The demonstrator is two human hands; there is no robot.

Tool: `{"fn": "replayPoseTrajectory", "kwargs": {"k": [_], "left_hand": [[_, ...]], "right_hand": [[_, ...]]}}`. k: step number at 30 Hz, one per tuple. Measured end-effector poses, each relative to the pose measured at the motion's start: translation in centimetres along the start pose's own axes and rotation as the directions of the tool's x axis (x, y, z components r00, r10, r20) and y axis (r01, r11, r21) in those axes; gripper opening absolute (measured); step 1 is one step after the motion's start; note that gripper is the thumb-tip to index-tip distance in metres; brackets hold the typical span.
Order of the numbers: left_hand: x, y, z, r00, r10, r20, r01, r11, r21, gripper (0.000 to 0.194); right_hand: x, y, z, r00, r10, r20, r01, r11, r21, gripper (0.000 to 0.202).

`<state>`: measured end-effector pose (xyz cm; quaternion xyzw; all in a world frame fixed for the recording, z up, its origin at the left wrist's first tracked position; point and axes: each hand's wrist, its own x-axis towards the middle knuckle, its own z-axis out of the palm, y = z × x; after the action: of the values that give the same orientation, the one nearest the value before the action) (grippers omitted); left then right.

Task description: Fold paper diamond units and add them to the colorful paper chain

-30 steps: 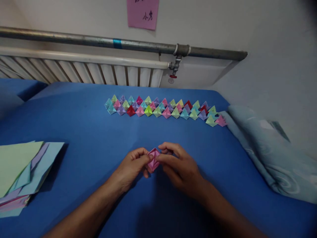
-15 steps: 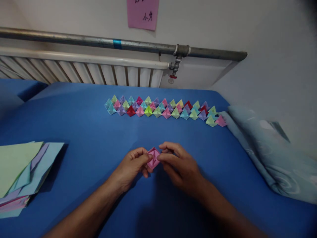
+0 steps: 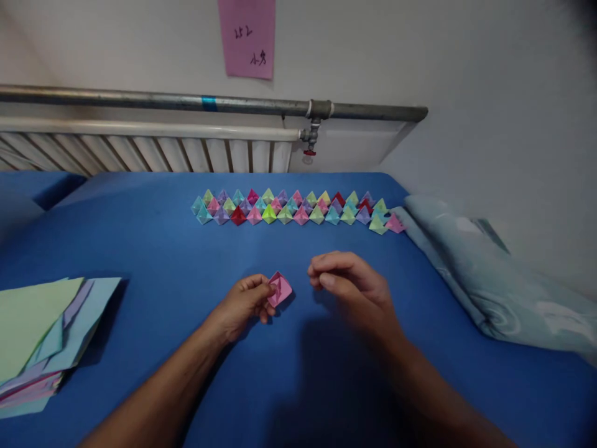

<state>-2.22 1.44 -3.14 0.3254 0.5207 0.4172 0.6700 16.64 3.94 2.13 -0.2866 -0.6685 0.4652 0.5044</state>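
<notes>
A small folded pink paper piece [image 3: 282,290] is pinched between the thumb and fingers of my left hand [image 3: 247,305], above the blue surface [image 3: 186,261]. To its right, apart from the paper, my right hand [image 3: 357,289] has its fingers curled and its thumb close to the fingertips. Nothing shows between them, though the inside of the hand is partly hidden. Beyond both hands, several folded paper pieces [image 3: 284,214] in many colours stand close together in long rows.
A pile of coloured paper sheets [image 3: 37,323] lies at the left. Along the right edge rests a folded grey-green cloth [image 3: 476,280]. At the back are a white radiator [image 3: 186,152], a metal pipe [image 3: 149,99] and a pink note [image 3: 247,50] on the wall.
My right hand has come off the pink paper and moved right. My left hand still holds the paper, now slightly further left. The camera view has shifted.
</notes>
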Motion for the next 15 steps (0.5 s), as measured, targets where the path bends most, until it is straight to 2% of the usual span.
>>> {"fn": "replayPoseTrajectory", "kwargs": {"k": [2, 4, 7, 10, 13, 14, 15], "left_hand": [[-0.1, 0.1, -0.1, 1.000, 0.011, 0.000, -0.011, 0.987, 0.158, 0.030], [-0.3, 0.2, -0.3, 1.000, 0.012, -0.003, -0.011, 0.947, 0.322, 0.028], [-0.5, 0.2, -0.8, 0.998, 0.038, -0.048, -0.012, 0.890, 0.456, 0.021], [-1.4, 0.1, -1.4, 0.982, 0.127, -0.139, -0.036, 0.849, 0.527, 0.013], [-4.8, 1.2, -1.0, 0.918, 0.325, -0.227, -0.152, 0.817, 0.556, 0.017], [-6.5, 2.0, -0.6, 0.846, 0.476, -0.238, -0.286, 0.784, 0.550, 0.021], [-8.3, 2.9, -0.1, 0.797, 0.562, -0.221, -0.411, 0.773, 0.484, 0.026]], "right_hand": [[-0.9, -1.2, 0.8, 0.997, -0.062, 0.055, 0.056, 0.994, 0.095, 0.012], [-2.1, -1.7, 1.5, 0.996, -0.074, 0.056, 0.065, 0.986, 0.157, 0.011], [-4.2, -1.2, 2.0, 1.000, 0.023, 0.015, -0.025, 0.983, 0.182, 0.010], [-6.3, -0.6, 1.4, 0.993, 0.115, -0.033, -0.109, 0.983, 0.148, 0.010], [-7.8, -1.7, 0.1, 0.990, 0.103, -0.100, -0.091, 0.989, 0.118, 0.010], [-8.1, -2.5, -0.3, 0.990, 0.077, -0.122, -0.063, 0.991, 0.114, 0.010], [-8.3, -3.4, -0.6, 0.989, 0.039, -0.140, -0.023, 0.993, 0.114, 0.011]]}}
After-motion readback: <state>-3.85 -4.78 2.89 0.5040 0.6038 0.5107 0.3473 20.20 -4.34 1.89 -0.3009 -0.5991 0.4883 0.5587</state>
